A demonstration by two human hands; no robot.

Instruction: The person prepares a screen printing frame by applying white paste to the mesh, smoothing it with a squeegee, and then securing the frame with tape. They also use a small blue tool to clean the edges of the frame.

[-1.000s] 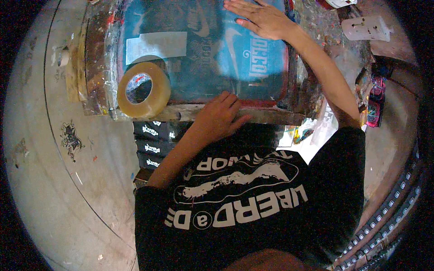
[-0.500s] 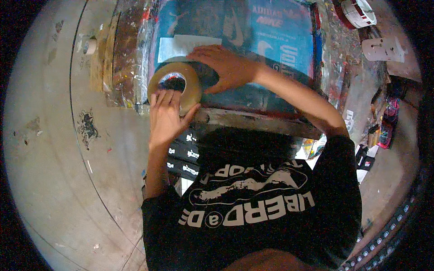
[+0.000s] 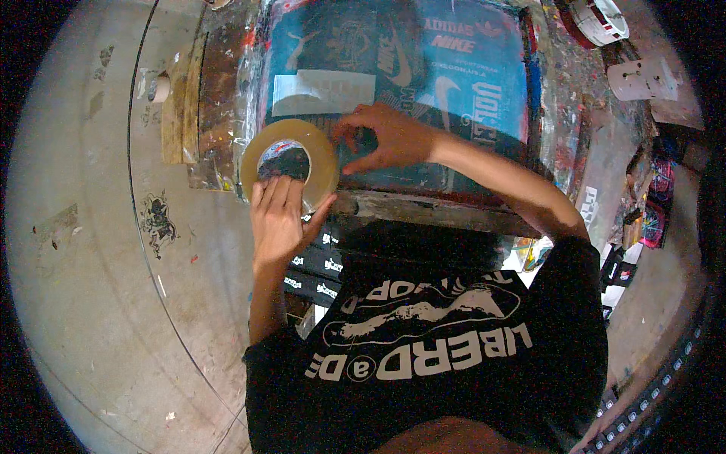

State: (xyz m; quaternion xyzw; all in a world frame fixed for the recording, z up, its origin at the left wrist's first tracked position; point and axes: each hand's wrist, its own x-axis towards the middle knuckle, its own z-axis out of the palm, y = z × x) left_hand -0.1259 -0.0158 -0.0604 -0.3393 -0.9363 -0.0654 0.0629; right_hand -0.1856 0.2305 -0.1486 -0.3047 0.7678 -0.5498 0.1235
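My left hand [image 3: 278, 231] grips a large roll of clear brownish packing tape [image 3: 324, 163], its fingers hooked into the core and its thumb along the near rim. The roll is held over the near left corner of a blue screen-printing screen [image 3: 495, 64] with pale lettering and logos. Just right of the roll is my right hand [image 3: 397, 140], above the screen. Its fingers are curved, with a gap between them and the thumb, and no object shows in it. A pale rectangular patch [image 3: 325, 92] lies on the screen beyond the roll.
The screen rests on a paint-stained bench [image 3: 215, 98]. A white bucket [image 3: 601, 23] and a pale pinkish tub [image 3: 643, 81] stand at the far right. Near the left edge of the bench is a small roll [image 3: 159, 89]. Dark printed items [image 3: 314, 276] lie below the bench.
The tape roll has come slightly nearer to me with my left hand. My right hand has drawn back from the pale patch, and its fingers are more curved. The view has shifted a little.
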